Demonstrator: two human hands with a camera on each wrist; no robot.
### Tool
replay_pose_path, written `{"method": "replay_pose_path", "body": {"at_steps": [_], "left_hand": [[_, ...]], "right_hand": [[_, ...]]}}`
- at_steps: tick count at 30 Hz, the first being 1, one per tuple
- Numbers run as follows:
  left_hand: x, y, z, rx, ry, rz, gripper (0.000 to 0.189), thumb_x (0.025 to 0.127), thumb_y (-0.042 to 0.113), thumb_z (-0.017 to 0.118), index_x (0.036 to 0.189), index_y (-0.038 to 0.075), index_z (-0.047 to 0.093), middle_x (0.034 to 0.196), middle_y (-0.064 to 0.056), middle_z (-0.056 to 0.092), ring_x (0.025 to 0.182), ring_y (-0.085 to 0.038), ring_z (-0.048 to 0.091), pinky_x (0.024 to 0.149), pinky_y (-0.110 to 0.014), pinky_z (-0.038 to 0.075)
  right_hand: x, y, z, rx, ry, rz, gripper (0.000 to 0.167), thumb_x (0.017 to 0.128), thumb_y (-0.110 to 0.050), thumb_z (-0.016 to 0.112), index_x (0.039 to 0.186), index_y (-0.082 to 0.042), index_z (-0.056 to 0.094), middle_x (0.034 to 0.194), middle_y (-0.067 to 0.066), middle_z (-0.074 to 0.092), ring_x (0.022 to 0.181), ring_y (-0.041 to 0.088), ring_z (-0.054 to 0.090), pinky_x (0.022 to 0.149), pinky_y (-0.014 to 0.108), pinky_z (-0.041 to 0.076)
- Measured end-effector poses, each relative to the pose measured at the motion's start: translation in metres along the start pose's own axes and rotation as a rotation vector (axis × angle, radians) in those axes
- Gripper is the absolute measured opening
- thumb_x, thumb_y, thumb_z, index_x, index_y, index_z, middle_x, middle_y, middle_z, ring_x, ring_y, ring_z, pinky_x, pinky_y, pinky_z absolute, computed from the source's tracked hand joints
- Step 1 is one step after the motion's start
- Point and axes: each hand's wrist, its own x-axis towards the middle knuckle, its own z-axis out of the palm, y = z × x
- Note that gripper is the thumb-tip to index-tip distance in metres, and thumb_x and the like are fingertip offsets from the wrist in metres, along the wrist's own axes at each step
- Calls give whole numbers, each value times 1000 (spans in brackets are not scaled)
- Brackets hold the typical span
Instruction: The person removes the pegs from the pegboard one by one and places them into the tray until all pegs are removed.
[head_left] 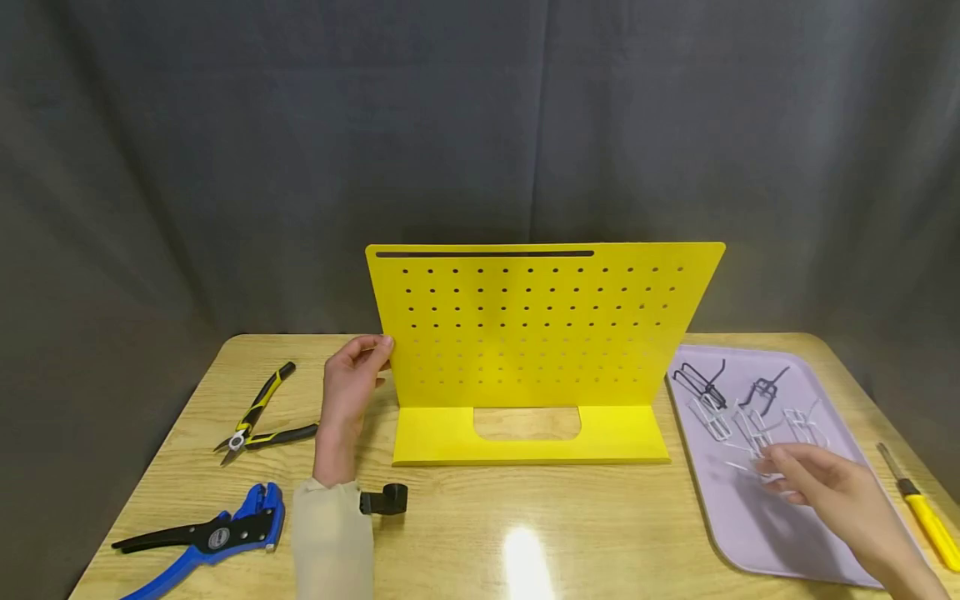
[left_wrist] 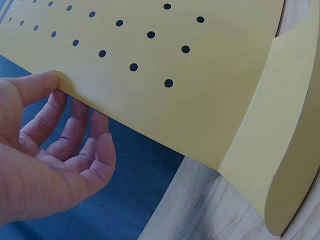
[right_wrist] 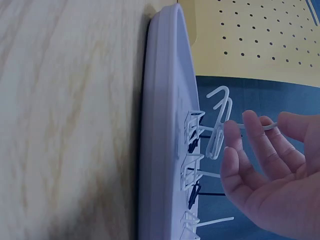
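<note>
A yellow pegboard stand stands upright on the table, rows of small holes across its panel. My left hand pinches the panel's left edge; in the left wrist view the thumb lies on the front face and the fingertips go behind. Over the lilac tray on the right, my right hand pinches a white wire pegboard hook by its thin straight prong, the bent ends pointing away from the palm. Below it on the tray lie several white wire hooks and black ones.
Left of the stand lie yellow-and-black diagonal cutters, handles spread, with a blue-and-black wire stripper nearer the front. A yellow-handled screwdriver lies right of the tray. A dark grey curtain hangs behind the table.
</note>
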Motion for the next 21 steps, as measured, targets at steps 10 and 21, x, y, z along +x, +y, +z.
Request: {"method": "replay_pose_path", "body": {"at_steps": [10,21], "left_hand": [[0,-1,-1,-20,2,6,29,94,26,64,107,1,64,90,3,64,86,-15,61,76,-35,44],[1,-1,0,-10,4,-6,29,94,27,63,107,1,63,91,2,64,85,-14,61,77,-36,44]], "right_hand": [[2,14,-1,26,-11,119,28,99,-24,55,109,0,66,89,-19,70,75,6,68,64,23,52],[1,17,1,97,-10,131,18,99,-18,56,101,-29,70,87,-19,70,73,7,69,60,25,52]]}}
